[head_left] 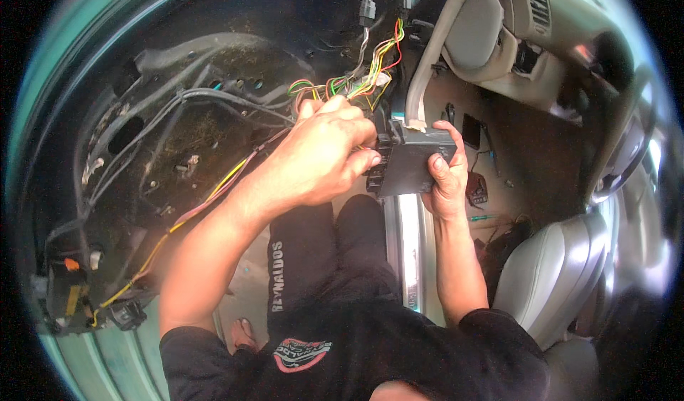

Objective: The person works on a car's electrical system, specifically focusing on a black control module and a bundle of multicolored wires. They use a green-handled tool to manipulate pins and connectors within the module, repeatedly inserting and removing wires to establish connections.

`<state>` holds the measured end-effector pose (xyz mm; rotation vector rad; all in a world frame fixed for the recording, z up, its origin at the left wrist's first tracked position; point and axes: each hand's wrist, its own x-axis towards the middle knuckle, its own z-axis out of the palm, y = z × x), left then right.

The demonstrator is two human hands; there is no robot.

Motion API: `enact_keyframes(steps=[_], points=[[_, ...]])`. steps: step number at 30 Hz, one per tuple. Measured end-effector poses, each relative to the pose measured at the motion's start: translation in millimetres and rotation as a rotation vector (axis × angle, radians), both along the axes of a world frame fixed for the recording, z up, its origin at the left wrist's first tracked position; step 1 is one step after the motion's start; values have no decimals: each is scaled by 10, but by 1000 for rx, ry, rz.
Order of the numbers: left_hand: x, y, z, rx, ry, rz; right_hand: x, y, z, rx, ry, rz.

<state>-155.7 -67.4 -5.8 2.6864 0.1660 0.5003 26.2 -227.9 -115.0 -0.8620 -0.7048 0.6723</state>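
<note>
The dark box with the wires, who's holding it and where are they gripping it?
The right hand grips the dark box by its right edge. The left hand pinches at its left side, where the coloured wires enter.

Brown car floor (527, 152), small dark parts (476, 187) and a green-handled screwdriver (483, 218) lying on it

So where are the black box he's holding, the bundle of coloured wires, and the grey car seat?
black box (413, 162), head view, on its flat dark face
coloured wires (370, 73), head view, mid-bundle
grey car seat (548, 273), head view, on the cushion
</note>
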Motion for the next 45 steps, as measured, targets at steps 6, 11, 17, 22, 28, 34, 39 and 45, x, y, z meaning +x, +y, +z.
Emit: enact_keyframes(steps=[6,11,17,22,28,34,39,45], points=[[-44,-17,-56,10,46,-30,-70,-2,352,-329,-472,-158],[-122,201,-103,-104,38,-96,-168,128,415,-377,-335,-145],[-179,270,-197,-79,1,-76,-76,273,170,-440,-225,-51],[-276,258,-125,50,-222,-146,-123,334,107,-502,-53,-24],[-210,218,-258,207,-185,-139,-252,313,99,-556,196,8],[-159,227,-305,298,-141,-168,-326,122,176,-637,-325,-23],[-244,186,-377,320,-166,-175,-406,62,361,-658,-352,276],[-733,-116,-737,101,-587,-18,-538,146,163,-766,-339,415]])
